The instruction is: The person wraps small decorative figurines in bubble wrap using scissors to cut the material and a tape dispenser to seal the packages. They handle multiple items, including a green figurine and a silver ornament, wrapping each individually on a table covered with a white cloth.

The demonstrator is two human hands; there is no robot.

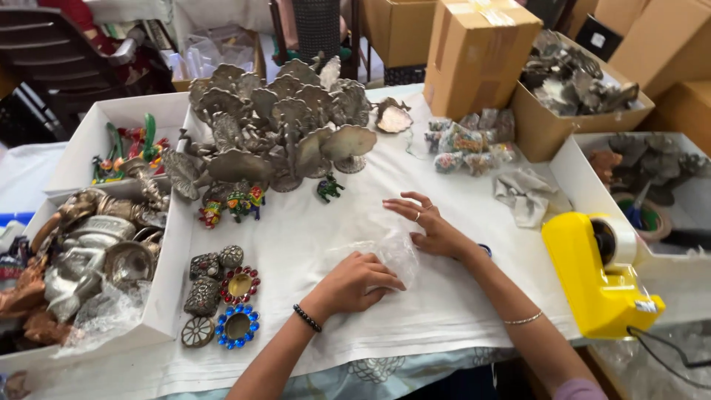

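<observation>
Left hand: we see our left hand (355,285) lying palm down on a clear plastic bag (391,255), fingers curled lightly and pressing the near edge of it flat; a dark bead bracelet (306,318) sits on that wrist.
Right hand: our right hand (428,222) rests at the far edge of the same bag, fingers spread wide and partly lifted, gripping nothing; a ring shows on one finger and a thin bangle (523,320) on the forearm.
Plastic bag: it lies flat and crinkled on the white cloth (311,237) that covers the counter, between our two hands and touching both.
Metal ornaments: a crowded cluster of grey metal tree-shaped figures (278,126) stands on the cloth beyond the bag, well apart from our hands.
Painted figures: small coloured figures (237,204) stand just in front of the cluster, and a green one (329,187) stands alone nearer the bag.
Candle holders: two round beaded candle holders, one red (240,284) and one blue (238,326), lie left of our left hand.
White trays: a white tray (167,296) on the left holds silver-coloured ware.
Tape dispenser: a yellow tape dispenser (596,274) sits to the right of our right forearm.
Cardboard boxes: brown cardboard boxes (478,55) stand at the far side.
</observation>
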